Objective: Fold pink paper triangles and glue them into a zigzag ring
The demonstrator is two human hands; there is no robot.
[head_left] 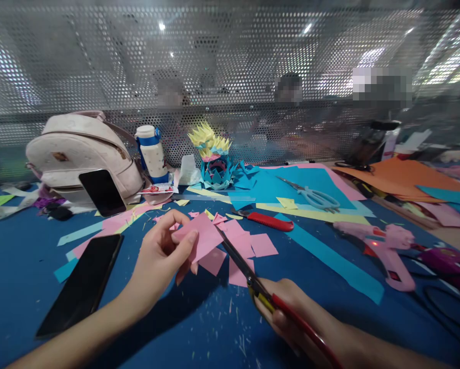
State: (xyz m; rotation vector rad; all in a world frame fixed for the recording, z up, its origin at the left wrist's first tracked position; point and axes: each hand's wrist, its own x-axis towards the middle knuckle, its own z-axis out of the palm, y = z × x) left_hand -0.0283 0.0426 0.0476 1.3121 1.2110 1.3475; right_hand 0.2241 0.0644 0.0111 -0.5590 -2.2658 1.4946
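Pink paper square (203,238) fills the grip of your left hand (166,248), pinched between thumb and fingers above the blue counter (14,271). Taking that square as the dial's centre, your right hand (295,312), at 4 o'clock, is closed around a pair of dark-bladed scissors (248,280) with red handles, the blades angled up to the square's 3 o'clock corner; whether they touch the sheet cannot be told.

Loose pink squares (264,245) lie near the held piece from 3 to 5 o'clock, some beneath the blades. Between 2 and 3 o'clock rests a red-handled cutter (270,221); farther out at 2 o'clock, pale blue scissors (318,198) lie on a broad blue sheet (268,179), with an orange sheet (399,174) well beyond. A long blue strip (337,259) slants across 3 o'clock, and past it sits a pink glue gun (391,241), its light glowing.

At 12 o'clock stands a spiky blue-and-yellow paper piece (216,177); at 11, a white bottle (153,156) with a blue base. A phone (102,192) leans by a pale backpack (83,146) at 10 o'clock; a second phone (83,282) lies flat at 8. Perforated metal (230,51) spans the background.
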